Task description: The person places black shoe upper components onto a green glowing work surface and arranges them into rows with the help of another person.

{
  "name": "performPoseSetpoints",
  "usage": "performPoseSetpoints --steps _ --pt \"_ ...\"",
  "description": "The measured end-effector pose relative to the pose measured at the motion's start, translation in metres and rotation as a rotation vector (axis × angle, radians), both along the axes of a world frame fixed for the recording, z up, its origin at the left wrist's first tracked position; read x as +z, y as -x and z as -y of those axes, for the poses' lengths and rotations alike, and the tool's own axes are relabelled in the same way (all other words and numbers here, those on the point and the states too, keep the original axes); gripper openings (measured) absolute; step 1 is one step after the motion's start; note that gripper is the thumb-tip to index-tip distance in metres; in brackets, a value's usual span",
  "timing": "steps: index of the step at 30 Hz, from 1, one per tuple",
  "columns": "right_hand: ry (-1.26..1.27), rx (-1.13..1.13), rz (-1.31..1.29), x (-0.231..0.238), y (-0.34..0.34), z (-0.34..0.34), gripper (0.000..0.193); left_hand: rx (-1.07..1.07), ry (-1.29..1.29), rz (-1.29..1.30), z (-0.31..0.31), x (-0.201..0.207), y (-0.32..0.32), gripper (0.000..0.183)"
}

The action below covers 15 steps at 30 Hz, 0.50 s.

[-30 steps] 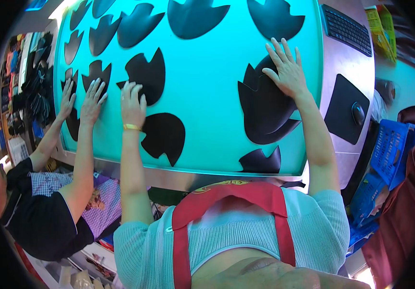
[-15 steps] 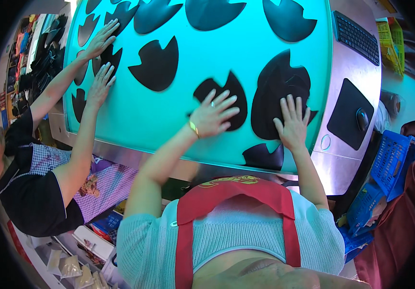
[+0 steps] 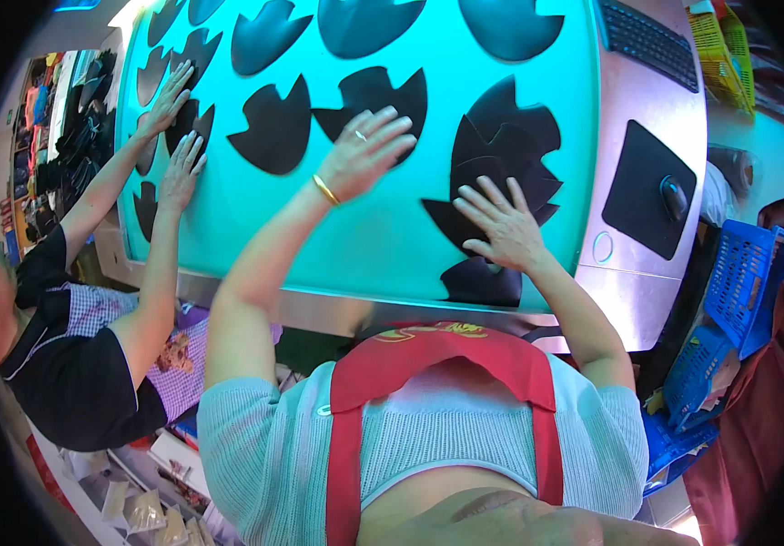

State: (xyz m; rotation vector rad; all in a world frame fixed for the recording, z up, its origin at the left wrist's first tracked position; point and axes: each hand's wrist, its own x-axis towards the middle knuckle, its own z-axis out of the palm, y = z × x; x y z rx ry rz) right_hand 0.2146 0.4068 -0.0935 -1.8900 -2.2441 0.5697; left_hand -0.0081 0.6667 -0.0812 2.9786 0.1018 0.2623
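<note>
A lit turquoise tabletop [image 3: 337, 246] carries several black, flat, leather-like cut pieces with notched edges. My left hand [image 3: 366, 156], wearing a ring and a gold bracelet, lies with extended fingers over the lower edge of one black piece [image 3: 378, 96]. To the right is a pile of overlapping black pieces [image 3: 505, 127]. My right hand [image 3: 504, 223] is spread over the pile's near end, covering part of a piece whose point [image 3: 442, 214] sticks out to the left. Below my right wrist, another black piece [image 3: 483, 284] rests by the table's front edge.
At the left, a co-worker's two hands [image 3: 178, 177] touch black pieces. A keyboard [image 3: 651, 45], a black mat [image 3: 642, 196] and a mouse [image 3: 674, 197] sit on the metal right border. Blue crates [image 3: 742, 282] stand beyond it, and a yellow basket [image 3: 718, 50] farther back.
My left hand has moved away and left, with the black piece under it now beside its neighbour. My right hand has shifted left and nearer over the pile, where a piece now points left.
</note>
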Motion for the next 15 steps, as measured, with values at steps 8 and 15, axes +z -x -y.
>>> performPoseSetpoints --steps 8,15 --pt "0.078 0.658 -0.024 -0.024 0.168 -0.113 0.052 0.647 0.258 0.296 0.13 0.013 0.096 0.035" --pt "-0.271 0.555 -0.15 -0.013 0.236 -0.127 0.054 0.938 0.143 0.302 0.01 -0.019 0.202 0.041"
